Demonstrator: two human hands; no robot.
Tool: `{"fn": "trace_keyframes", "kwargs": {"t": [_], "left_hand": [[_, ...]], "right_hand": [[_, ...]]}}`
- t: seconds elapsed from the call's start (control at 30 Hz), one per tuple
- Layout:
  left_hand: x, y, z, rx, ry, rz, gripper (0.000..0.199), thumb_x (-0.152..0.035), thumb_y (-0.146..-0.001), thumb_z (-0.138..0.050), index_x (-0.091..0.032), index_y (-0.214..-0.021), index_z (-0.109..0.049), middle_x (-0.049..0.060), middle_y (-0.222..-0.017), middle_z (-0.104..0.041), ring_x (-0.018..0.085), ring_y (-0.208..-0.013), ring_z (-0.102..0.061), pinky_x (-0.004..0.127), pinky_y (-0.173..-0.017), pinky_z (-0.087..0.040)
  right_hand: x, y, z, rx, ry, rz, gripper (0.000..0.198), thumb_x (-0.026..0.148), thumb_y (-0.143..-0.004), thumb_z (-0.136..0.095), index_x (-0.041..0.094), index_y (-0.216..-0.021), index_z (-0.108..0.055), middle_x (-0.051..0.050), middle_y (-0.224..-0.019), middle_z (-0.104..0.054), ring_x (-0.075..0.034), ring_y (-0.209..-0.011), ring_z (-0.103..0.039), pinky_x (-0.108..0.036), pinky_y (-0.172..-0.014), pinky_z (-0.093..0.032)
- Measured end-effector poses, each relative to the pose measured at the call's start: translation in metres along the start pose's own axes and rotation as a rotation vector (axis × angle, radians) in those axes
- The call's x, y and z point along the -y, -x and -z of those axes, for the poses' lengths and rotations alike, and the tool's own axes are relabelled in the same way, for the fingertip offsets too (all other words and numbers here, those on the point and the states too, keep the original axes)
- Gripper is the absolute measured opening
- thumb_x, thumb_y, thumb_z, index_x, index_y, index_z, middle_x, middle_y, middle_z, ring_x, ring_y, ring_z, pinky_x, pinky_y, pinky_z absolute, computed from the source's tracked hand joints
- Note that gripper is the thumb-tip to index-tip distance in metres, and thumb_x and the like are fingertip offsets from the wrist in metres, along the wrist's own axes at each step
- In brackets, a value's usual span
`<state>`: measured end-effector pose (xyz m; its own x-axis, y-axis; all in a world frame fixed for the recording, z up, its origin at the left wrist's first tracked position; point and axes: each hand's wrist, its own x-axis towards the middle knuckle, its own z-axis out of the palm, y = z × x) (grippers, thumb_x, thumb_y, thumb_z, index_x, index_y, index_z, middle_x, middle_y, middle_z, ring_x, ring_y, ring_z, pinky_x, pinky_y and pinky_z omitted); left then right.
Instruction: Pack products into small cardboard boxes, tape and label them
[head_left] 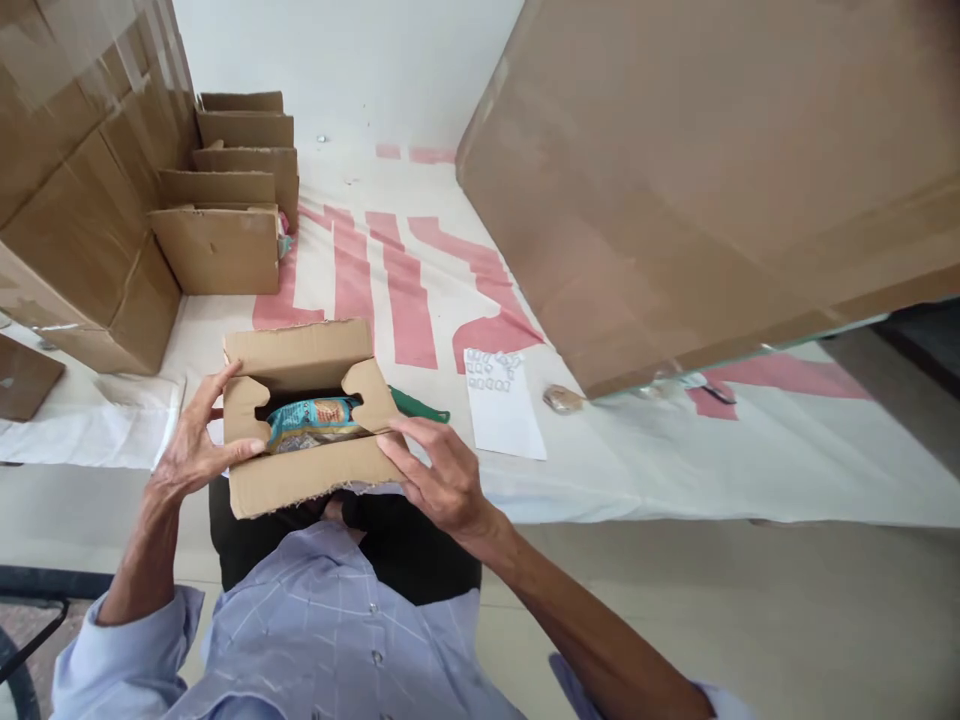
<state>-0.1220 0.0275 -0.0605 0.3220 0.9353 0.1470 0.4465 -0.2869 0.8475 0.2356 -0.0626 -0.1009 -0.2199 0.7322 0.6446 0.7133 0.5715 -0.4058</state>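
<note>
A small cardboard box [304, 480] stands at the table's front edge, its flaps partly raised. Inside lies a blue printed packet [311, 415], with some greyish clear wrapping below it. My left hand [196, 440] grips the box's left side, the thumb over the near flap and the fingers at the far left corner. On the other side, my right hand [442, 475] has its fingers closed on the right flap near the front corner. Just behind that hand, a green object [418, 405] pokes out beside the box; its kind I cannot make out.
Several open cardboard boxes [217, 250] stand in a row at the back left, beside stacked taped cartons [90, 220]. A large carton [712, 200] fills the right. A paper sheet [506, 410] and a tape roll [562, 399] lie on the white-and-red tablecloth [637, 470].
</note>
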Motion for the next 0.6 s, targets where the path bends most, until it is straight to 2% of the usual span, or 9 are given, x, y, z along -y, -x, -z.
{"fn": "trace_keyframes", "kwargs": {"t": [0.13, 0.2, 0.33, 0.37, 0.43, 0.5, 0.6], "left_hand": [[-0.022, -0.002, 0.002, 0.057, -0.104, 0.075, 0.12, -0.072, -0.07, -0.093, -0.029, -0.17, -0.041, 0.017, -0.162, -0.055, 0.044, -0.147, -0.058, 0.054, -0.11, -0.062], [-0.033, -0.004, 0.001, 0.061, -0.178, 0.12, 0.119, -0.069, -0.071, -0.092, -0.028, -0.17, -0.04, 0.018, -0.163, -0.053, 0.045, -0.147, -0.057, 0.055, -0.109, -0.062], [-0.054, -0.006, -0.005, -0.005, -0.384, 0.146, 0.11, -0.055, -0.072, -0.09, -0.023, -0.166, -0.044, 0.017, -0.158, -0.055, 0.044, -0.147, -0.055, 0.06, -0.12, -0.053], [-0.057, -0.006, -0.007, -0.023, -0.426, 0.142, 0.106, -0.05, -0.072, -0.089, -0.023, -0.165, -0.045, 0.016, -0.157, -0.057, 0.043, -0.146, -0.056, 0.06, -0.122, -0.051], [-0.063, -0.005, -0.01, -0.053, -0.471, 0.139, 0.097, -0.043, -0.075, -0.083, -0.023, -0.163, -0.047, 0.015, -0.153, -0.06, 0.041, -0.143, -0.059, 0.059, -0.123, -0.05], [-0.064, -0.002, -0.011, -0.08, -0.457, 0.153, 0.09, -0.04, -0.078, -0.077, -0.023, -0.162, -0.049, 0.014, -0.152, -0.061, 0.04, -0.141, -0.06, 0.058, -0.12, -0.053], [-0.059, 0.002, -0.012, -0.119, -0.346, 0.182, 0.086, -0.043, -0.08, -0.075, -0.026, -0.161, -0.052, 0.013, -0.155, -0.061, 0.041, -0.143, -0.059, 0.055, -0.111, -0.059]], "right_hand": [[0.001, 0.006, -0.001, 0.009, 0.037, 0.202, 0.044, 0.037, -0.107, -0.066, 0.026, -0.149, -0.068, -0.016, -0.135, -0.076, -0.033, -0.121, -0.073, -0.054, -0.101, -0.064], [0.0, -0.002, 0.003, 0.029, -0.01, 0.254, 0.051, 0.045, -0.106, -0.068, 0.018, -0.149, -0.067, -0.018, -0.135, -0.076, -0.034, -0.123, -0.071, -0.054, -0.102, -0.063], [-0.001, -0.031, 0.016, 0.098, -0.196, 0.276, 0.05, 0.056, -0.107, -0.064, 0.016, -0.135, -0.074, -0.019, -0.132, -0.078, -0.035, -0.121, -0.07, -0.055, -0.102, -0.061], [-0.001, -0.039, 0.02, 0.119, -0.254, 0.269, 0.045, 0.053, -0.108, -0.062, 0.016, -0.129, -0.076, -0.019, -0.13, -0.079, -0.034, -0.12, -0.071, -0.054, -0.102, -0.061], [0.0, -0.056, 0.025, 0.159, -0.358, 0.246, 0.03, 0.038, -0.111, -0.059, 0.017, -0.114, -0.079, -0.015, -0.123, -0.081, -0.03, -0.117, -0.073, -0.049, -0.103, -0.061], [0.001, -0.073, 0.027, 0.23, -0.403, 0.235, 0.026, 0.022, -0.111, -0.055, 0.018, -0.106, -0.08, -0.011, -0.116, -0.083, -0.025, -0.114, -0.074, -0.044, -0.105, -0.06], [0.006, -0.101, 0.022, 0.462, -0.309, 0.242, 0.023, 0.017, -0.108, -0.058, 0.02, -0.105, -0.08, -0.009, -0.111, -0.083, -0.023, -0.106, -0.075, -0.038, -0.1, -0.058]]}}
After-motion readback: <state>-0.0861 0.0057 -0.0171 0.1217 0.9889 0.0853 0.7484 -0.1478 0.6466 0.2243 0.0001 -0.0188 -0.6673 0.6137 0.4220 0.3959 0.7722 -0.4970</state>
